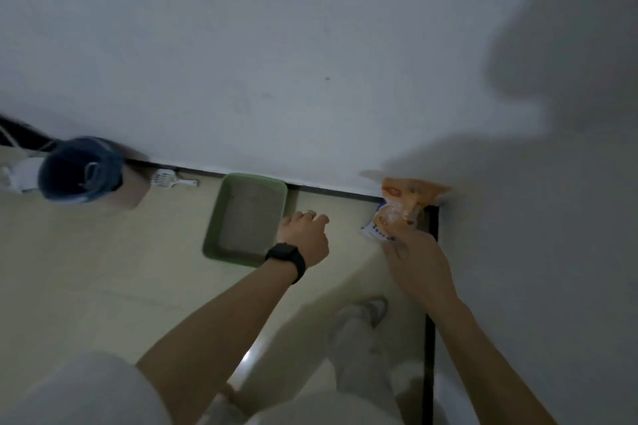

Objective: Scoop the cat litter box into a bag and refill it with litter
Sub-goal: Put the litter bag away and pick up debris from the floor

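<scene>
Dim room corner, seen from above, with a pale cream tiled floor [103,269] meeting a plain white wall [276,45] along a dark baseboard strip [331,192]. Green rectangular plastic litter box [224,217] on the floor, its far short end against the baseboard, holding a level bed of grey granular litter [252,214]. White slotted plastic litter scoop [165,178] lying flat on the floor by the baseboard, left of the box and apart from it. Blue bag-lined round bin [81,171], mouth open toward the camera, farther left, beside a brown cardboard-coloured box [133,188] that stands between bin and scoop; white objects at the far left edge are too blurred to identify. Orange and white printed plastic litter bag [404,205] in the corner at right, upper part against the wall, lower edge carrying blue lettering. Right hand [416,259]: fingers closed around the lower part of the orange bag, gripping it. Left hand [303,235]: held over the floor just beside the near right corner of the green box, fingers loosely curled with nothing in them, a ring [310,213] on one finger, a black wristwatch [286,257] on the wrist; whether it touches the box rim cannot be told. Light grey trouser leg [359,348] and pale shoe [378,309] below, on the floor near the right wall.
</scene>
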The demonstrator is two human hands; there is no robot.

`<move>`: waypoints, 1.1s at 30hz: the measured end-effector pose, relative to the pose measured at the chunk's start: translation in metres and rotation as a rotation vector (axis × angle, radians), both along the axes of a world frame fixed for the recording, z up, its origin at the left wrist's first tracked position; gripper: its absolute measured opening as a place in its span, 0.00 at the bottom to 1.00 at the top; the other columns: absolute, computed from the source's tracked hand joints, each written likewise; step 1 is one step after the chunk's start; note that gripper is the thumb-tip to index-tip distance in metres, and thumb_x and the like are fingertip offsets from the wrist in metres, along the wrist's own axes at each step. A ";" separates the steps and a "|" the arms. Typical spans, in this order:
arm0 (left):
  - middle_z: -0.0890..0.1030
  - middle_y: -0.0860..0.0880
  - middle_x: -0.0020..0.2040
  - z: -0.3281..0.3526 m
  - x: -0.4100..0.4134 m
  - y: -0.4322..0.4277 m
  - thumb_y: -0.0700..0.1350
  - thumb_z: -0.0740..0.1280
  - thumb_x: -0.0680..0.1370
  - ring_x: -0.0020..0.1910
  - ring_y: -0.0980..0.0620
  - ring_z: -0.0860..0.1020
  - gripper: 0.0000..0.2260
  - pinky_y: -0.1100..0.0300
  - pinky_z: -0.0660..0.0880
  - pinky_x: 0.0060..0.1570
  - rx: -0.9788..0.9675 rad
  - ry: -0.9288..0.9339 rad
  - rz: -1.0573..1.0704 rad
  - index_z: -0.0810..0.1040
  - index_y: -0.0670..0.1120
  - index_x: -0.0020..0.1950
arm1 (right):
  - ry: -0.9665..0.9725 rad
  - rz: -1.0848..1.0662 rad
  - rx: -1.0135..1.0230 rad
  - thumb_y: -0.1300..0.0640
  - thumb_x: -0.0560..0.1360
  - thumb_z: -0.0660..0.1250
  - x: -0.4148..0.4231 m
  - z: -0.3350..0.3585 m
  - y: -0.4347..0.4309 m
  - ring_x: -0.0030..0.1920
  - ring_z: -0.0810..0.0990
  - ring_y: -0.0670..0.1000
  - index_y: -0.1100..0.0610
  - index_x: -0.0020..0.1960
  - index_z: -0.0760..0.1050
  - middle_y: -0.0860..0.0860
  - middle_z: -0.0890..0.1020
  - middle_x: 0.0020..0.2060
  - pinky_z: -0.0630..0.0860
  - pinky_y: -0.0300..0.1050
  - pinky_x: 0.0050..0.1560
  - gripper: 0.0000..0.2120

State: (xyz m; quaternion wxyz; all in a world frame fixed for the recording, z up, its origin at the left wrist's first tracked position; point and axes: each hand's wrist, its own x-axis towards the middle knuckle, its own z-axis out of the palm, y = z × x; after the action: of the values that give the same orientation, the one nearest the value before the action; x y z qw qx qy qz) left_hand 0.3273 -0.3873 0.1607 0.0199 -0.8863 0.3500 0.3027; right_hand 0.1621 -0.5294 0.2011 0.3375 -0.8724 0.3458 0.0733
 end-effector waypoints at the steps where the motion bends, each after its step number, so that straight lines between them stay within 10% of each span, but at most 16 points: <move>1: 0.72 0.49 0.70 0.012 0.002 0.019 0.47 0.58 0.79 0.68 0.45 0.69 0.19 0.47 0.64 0.67 -0.013 -0.002 0.008 0.69 0.54 0.71 | -0.001 -0.005 -0.003 0.40 0.75 0.53 0.001 0.011 0.014 0.61 0.77 0.54 0.49 0.64 0.77 0.49 0.80 0.61 0.76 0.53 0.59 0.25; 16: 0.68 0.51 0.74 0.125 0.042 0.478 0.50 0.58 0.81 0.70 0.49 0.68 0.21 0.52 0.65 0.67 -0.044 -0.129 0.294 0.64 0.56 0.75 | -0.127 0.150 -0.090 0.52 0.77 0.66 0.059 0.128 0.390 0.62 0.78 0.52 0.53 0.64 0.79 0.50 0.81 0.61 0.68 0.38 0.62 0.16; 33: 0.68 0.51 0.73 0.087 0.195 0.540 0.49 0.58 0.81 0.70 0.50 0.68 0.21 0.53 0.64 0.68 0.081 0.019 0.314 0.65 0.55 0.75 | 0.175 0.250 0.091 0.49 0.80 0.62 0.218 0.060 0.458 0.66 0.74 0.53 0.51 0.71 0.72 0.50 0.77 0.66 0.66 0.43 0.66 0.20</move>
State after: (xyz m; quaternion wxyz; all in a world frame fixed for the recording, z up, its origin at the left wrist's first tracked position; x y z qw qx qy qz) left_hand 0.5227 0.1524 0.2479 0.0047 -0.9256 0.1947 0.3245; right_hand 0.3801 -0.0717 0.2608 0.3334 -0.8827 0.2592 0.2061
